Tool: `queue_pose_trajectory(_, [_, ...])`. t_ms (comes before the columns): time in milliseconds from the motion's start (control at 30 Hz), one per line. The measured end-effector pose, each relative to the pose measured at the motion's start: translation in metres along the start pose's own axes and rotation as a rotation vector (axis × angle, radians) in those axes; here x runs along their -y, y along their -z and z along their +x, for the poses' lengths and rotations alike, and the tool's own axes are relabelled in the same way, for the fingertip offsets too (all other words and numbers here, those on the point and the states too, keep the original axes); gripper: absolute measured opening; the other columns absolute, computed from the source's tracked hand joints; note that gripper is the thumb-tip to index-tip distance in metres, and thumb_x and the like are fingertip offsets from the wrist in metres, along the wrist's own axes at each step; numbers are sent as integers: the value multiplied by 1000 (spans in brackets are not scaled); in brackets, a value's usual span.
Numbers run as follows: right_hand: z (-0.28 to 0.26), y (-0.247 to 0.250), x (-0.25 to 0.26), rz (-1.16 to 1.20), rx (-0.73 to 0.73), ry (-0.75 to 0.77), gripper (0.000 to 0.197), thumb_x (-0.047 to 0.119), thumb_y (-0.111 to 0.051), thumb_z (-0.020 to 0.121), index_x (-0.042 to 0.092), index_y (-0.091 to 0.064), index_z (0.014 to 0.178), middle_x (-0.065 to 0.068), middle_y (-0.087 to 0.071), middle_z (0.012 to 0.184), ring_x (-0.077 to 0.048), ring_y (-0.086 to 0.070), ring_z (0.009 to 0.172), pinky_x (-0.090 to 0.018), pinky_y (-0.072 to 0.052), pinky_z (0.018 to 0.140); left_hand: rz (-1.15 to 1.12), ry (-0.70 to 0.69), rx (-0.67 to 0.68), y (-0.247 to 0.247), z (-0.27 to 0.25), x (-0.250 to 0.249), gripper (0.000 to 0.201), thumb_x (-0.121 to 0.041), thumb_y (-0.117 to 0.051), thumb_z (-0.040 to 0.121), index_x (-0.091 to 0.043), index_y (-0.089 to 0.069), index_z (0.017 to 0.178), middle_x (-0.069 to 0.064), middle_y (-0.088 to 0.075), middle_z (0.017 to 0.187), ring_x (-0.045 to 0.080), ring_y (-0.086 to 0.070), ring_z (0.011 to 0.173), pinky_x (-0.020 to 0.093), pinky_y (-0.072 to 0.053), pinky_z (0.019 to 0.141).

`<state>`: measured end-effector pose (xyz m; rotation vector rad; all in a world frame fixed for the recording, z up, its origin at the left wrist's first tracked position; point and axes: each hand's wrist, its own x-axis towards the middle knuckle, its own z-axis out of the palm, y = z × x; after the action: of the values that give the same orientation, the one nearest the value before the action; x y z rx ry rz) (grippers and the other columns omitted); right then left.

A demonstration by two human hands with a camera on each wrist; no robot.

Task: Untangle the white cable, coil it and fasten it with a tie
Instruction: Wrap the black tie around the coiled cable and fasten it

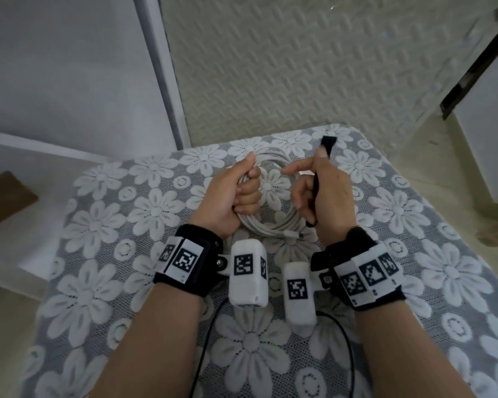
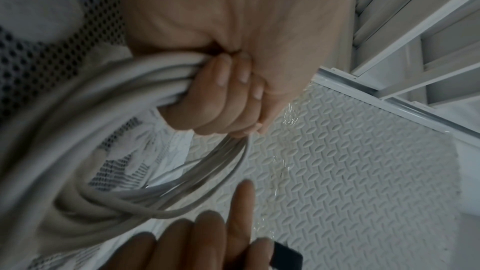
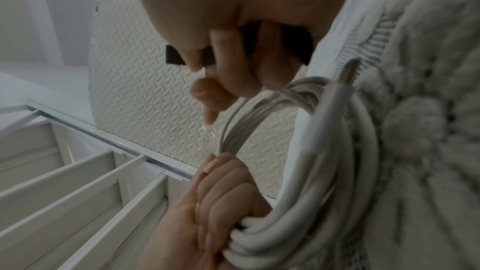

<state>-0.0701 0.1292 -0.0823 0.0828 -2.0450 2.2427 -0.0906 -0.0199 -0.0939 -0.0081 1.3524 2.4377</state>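
The white cable (image 1: 281, 221) is wound into a coil above the table. My left hand (image 1: 236, 191) grips the coil's left side, fingers curled round the bundled strands (image 2: 166, 81). My right hand (image 1: 319, 185) holds a black tie (image 1: 327, 143), a strap that runs from above the thumb down through the palm. Its forefinger points toward the coil's right side. In the right wrist view the tie (image 3: 174, 56) crosses behind the curled fingers, with the coil (image 3: 324, 171) just below. One cable end with a connector (image 3: 348, 69) sticks out of the coil.
The table wears a grey cloth with white lace flowers (image 1: 121, 225). Beyond it lies a textured cream floor mat (image 1: 299, 67), with a white frame (image 1: 161, 81) at the left. A brown flat object (image 1: 3, 196) lies on the floor. Black wrist-camera leads (image 1: 347, 340) trail near me.
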Motion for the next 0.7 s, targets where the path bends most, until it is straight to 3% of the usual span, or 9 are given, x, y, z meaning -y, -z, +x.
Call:
queue_pose_trajectory(167, [4,-5,-7,-28,41,-22,59,37,-30,103,-2,-70,86,-4,-50,41,-10,-32,27,-14,-23,32,53,-9,-10,-2,0,-1,35,-35,-40,98,-17,-42,67,-12,-26,38,0,-19,29,13,-16,28])
queue_pose_trajectory(300, [5,-4,-7,-24,61,-36,58,37,-31,102,-1,-70,81,-6,-47,43,-8,-31,29,-16,-23,33,85,-34,-15,-5,-1,-1,30,-33,-45,95,-16,-44,70,-12,-26,37,0,-19,29,13,-15,29])
queue_pose_trajectory(400, [3,-4,-5,-102,176,-69,54,34,-38,101,0,-71,74,-9,-48,45,-6,-32,31,-14,-24,35,121,-82,-23,-7,-2,0,24,-33,-58,83,-13,-49,73,-11,-25,37,0,-18,30,12,-14,32])
queue_pose_trajectory(500, [2,-2,-6,-177,304,-122,51,32,-47,98,1,-71,66,-8,-49,42,-8,-31,30,-13,-24,35,188,-129,-4,-6,-3,2,28,-30,-66,81,-11,-52,64,-12,-23,38,0,-17,31,12,-14,32])
queue_pose_trajectory(533, [2,0,-6,-206,334,-143,50,32,-48,97,1,-71,65,-6,-50,40,-8,-32,30,-14,-25,34,210,-136,14,-6,-4,2,26,-28,-66,80,-6,-60,67,-12,-23,39,0,-18,32,13,-13,33])
queue_pose_trajectory(567, [2,1,-6,-229,359,-163,50,33,-50,97,2,-71,65,-4,-51,39,-9,-32,29,-14,-26,34,229,-140,21,-8,-5,2,31,-26,-67,78,4,-64,81,-13,-24,39,0,-18,32,14,-13,33])
queue_pose_trajectory(633, [1,3,-7,-237,378,-182,48,32,-51,96,0,-72,67,-3,-53,40,-9,-34,28,-14,-27,34,245,-134,-19,-9,-4,3,39,-24,-65,77,8,-59,98,-12,-25,38,0,-18,31,14,-13,32])
queue_pose_trajectory(700, [1,5,-8,-212,350,-167,43,31,-54,95,-2,-72,73,-3,-53,42,-9,-35,29,-14,-28,33,229,-137,-79,-9,-2,4,23,-20,-60,85,3,-61,88,-11,-24,37,0,-18,30,12,-14,31])
